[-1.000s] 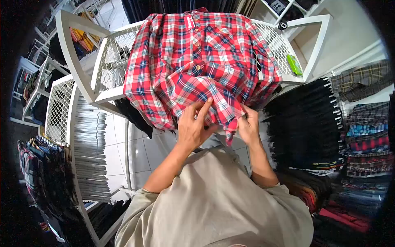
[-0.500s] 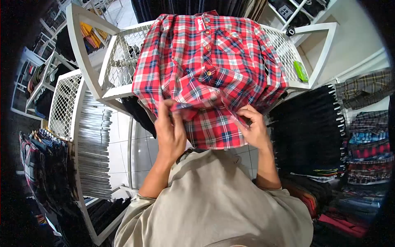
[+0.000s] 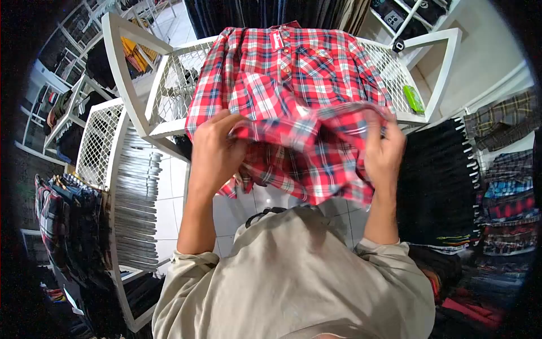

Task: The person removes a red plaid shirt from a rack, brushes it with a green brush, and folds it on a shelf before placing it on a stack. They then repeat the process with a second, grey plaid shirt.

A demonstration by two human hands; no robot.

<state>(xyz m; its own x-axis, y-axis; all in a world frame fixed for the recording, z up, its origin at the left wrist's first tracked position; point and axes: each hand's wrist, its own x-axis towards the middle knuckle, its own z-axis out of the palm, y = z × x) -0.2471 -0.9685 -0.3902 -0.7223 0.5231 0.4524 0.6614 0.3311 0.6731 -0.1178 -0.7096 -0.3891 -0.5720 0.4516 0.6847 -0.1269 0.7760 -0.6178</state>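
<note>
A red plaid button shirt [image 3: 316, 85] lies spread over a white mesh rack, its collar at the far side and a red-and-white tag near the collar. My left hand [image 3: 219, 144] is closed on the shirt's lower part at the left. On the right, my right hand [image 3: 384, 148] grips the same lower part, slightly blurred. Between the two hands the fabric is lifted and stretched, with the hem hanging loosely below and smeared by motion. Some fingertips are hidden behind the cloth.
The white mesh rack [image 3: 164, 131] has raised curved side frames. A bright green item [image 3: 413, 100] lies on its right end. Dark garments [image 3: 440, 181] hang at the right, beside stacked plaid shirts [image 3: 511, 189]. Hanging clothes [image 3: 68, 226] and a hanger row [image 3: 137, 198] stand left.
My hands have moved apart, the left one leftward and the right one rightward and up. The shirt's lower part has been raised and pulled wide between them.
</note>
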